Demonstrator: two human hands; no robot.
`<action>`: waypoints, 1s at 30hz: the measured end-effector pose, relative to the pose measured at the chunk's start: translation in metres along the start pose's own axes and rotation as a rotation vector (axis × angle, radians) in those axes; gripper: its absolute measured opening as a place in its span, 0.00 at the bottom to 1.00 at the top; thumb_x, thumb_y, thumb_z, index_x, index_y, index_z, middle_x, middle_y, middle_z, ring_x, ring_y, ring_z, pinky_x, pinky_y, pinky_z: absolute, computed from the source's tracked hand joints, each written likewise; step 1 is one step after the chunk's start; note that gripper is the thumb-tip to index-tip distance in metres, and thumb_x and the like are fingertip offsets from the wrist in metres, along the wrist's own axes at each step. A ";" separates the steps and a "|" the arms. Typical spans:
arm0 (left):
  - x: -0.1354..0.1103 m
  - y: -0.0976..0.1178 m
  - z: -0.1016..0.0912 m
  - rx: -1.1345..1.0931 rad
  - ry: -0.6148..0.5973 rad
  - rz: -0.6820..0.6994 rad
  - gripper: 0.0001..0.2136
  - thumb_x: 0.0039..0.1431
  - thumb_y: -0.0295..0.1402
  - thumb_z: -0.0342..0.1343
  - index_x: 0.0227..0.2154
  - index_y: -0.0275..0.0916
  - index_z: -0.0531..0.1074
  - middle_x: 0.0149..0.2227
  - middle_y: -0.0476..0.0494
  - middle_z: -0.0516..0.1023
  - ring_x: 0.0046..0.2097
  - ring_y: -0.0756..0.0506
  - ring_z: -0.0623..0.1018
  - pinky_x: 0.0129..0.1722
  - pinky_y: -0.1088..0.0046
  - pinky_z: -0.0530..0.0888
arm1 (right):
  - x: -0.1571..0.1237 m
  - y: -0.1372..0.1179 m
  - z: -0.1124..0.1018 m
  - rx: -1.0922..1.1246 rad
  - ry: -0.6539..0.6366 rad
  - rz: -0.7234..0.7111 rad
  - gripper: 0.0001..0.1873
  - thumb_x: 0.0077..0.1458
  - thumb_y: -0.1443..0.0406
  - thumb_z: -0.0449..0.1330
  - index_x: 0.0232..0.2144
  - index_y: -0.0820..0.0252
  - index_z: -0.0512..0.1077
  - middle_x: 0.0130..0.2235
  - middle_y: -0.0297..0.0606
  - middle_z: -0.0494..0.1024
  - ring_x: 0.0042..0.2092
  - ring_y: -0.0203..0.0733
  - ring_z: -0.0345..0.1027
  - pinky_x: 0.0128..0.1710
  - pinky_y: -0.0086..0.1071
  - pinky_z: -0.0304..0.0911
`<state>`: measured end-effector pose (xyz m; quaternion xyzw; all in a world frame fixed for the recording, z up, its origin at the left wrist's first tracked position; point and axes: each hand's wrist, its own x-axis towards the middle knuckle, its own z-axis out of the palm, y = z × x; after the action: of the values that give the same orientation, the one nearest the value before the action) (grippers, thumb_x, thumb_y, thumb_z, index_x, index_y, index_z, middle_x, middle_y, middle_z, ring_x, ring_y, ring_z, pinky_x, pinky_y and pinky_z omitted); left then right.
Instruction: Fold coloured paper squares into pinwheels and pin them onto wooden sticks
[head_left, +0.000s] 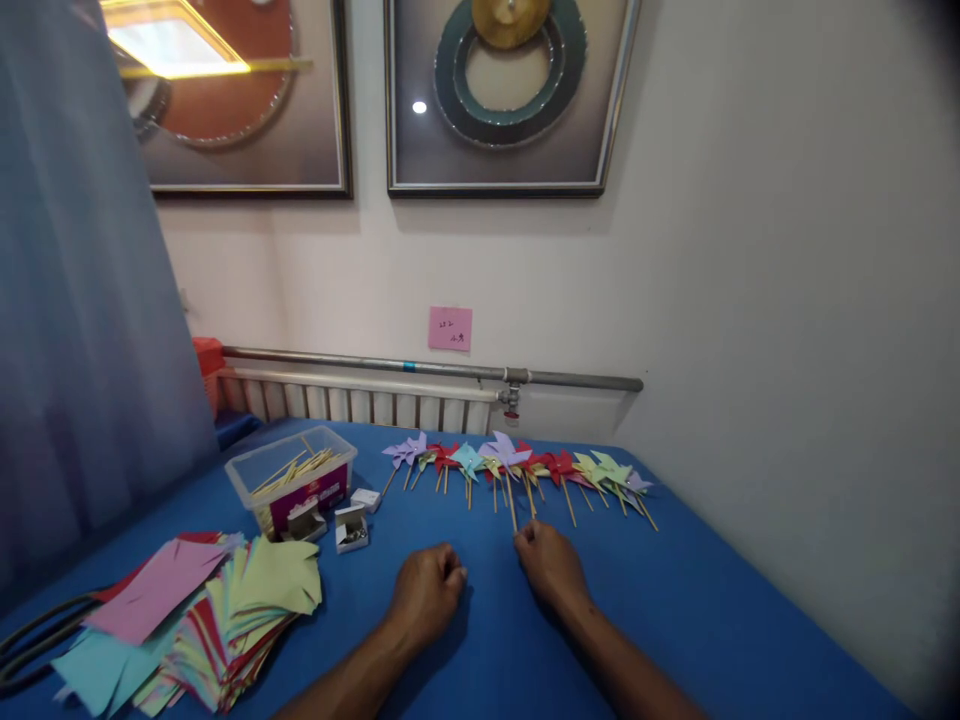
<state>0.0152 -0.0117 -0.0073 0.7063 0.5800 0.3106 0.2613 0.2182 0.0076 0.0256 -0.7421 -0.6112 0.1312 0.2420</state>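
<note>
My right hand (551, 562) pinches the lower end of the stick of a lavender pinwheel (507, 455). The pinwheel's head lies at the middle of a row of finished paper pinwheels on the blue-covered table (480, 660). In that row are a red pinwheel (559, 466), a light blue pinwheel (468, 460) and a pale green pinwheel (610, 470), among several others, sticks toward me. My left hand (429, 592) is curled closed over the table, left of my right hand; nothing shows sticking out of its fingers.
At the left stands a clear plastic tub (244, 478) of wooden sticks. Small open white boxes (351, 530) sit beside it, one with small metal pieces. Slit coloured paper sheets (262, 580) are stacked near scissor-like dark handles (45, 630). A radiator (360, 400) and pipe run behind.
</note>
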 end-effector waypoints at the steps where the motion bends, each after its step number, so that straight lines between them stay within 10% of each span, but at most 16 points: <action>1: 0.000 0.000 0.001 0.014 -0.003 -0.001 0.06 0.60 0.30 0.56 0.28 0.39 0.75 0.28 0.49 0.79 0.33 0.48 0.75 0.33 0.73 0.60 | 0.003 0.000 -0.001 -0.011 0.003 0.002 0.13 0.65 0.66 0.54 0.31 0.59 0.77 0.32 0.42 0.84 0.36 0.43 0.77 0.32 0.31 0.52; 14: 0.003 -0.001 -0.015 0.192 0.070 -0.024 0.07 0.63 0.32 0.54 0.33 0.40 0.77 0.36 0.46 0.83 0.39 0.47 0.79 0.36 0.71 0.61 | 0.026 -0.072 0.045 -0.069 -0.036 -0.029 0.16 0.64 0.65 0.52 0.37 0.59 0.80 0.39 0.47 0.86 0.43 0.47 0.80 0.35 0.32 0.58; 30: 0.007 -0.006 -0.015 0.229 0.013 -0.054 0.07 0.63 0.34 0.55 0.35 0.41 0.78 0.37 0.45 0.84 0.41 0.45 0.79 0.35 0.70 0.61 | 0.053 -0.037 0.030 -0.154 -0.029 0.060 0.18 0.61 0.66 0.53 0.40 0.64 0.83 0.43 0.59 0.85 0.47 0.57 0.81 0.41 0.38 0.68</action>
<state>0.0009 -0.0039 -0.0008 0.7138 0.6321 0.2397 0.1832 0.1833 0.0702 0.0246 -0.7745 -0.6004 0.1018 0.1711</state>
